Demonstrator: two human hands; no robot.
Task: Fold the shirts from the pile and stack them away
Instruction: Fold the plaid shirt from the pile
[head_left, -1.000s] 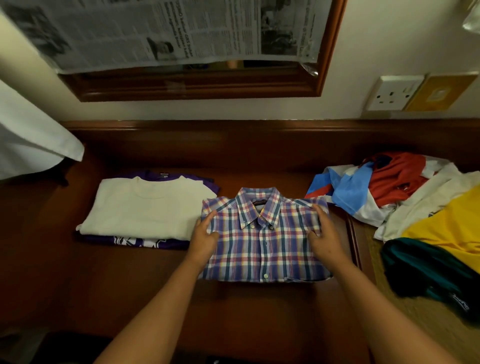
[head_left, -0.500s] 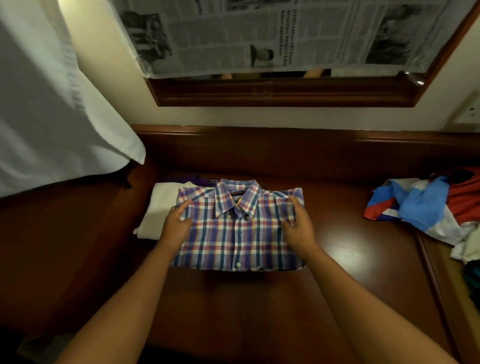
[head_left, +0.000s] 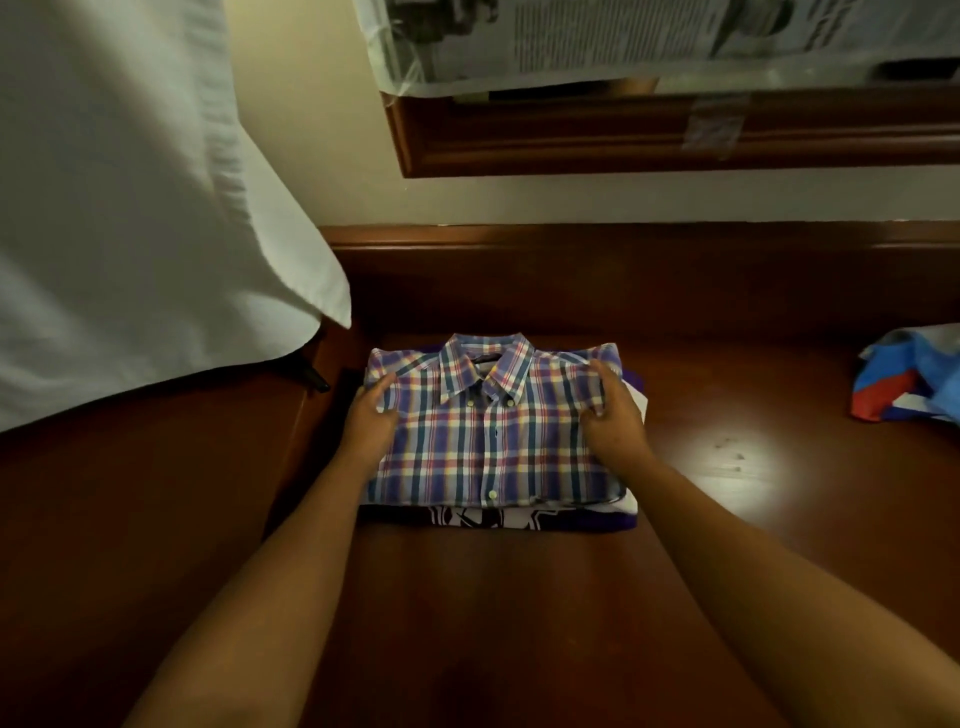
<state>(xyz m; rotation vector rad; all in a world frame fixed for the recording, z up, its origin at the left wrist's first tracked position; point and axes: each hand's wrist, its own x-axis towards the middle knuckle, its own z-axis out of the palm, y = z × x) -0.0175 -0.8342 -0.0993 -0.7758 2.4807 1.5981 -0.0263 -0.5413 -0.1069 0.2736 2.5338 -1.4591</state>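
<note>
Gripping plaid shirt, both sides, atop stack

Both bare forearms reaching toward 12 o'clock. Left hand at 9 o'clock side, fingers curled, thumb on top, gripping. Right hand at 3 o'clock side, same grip.

Bare dark-brown polished wooden desktop is seen in front of the folded plaid button-up shirt and to its right, up to the crumpled blue, red and white garment; the left side is crowded by the hanging white cloth; the back is closed off by the raised wooden ledge.
</note>
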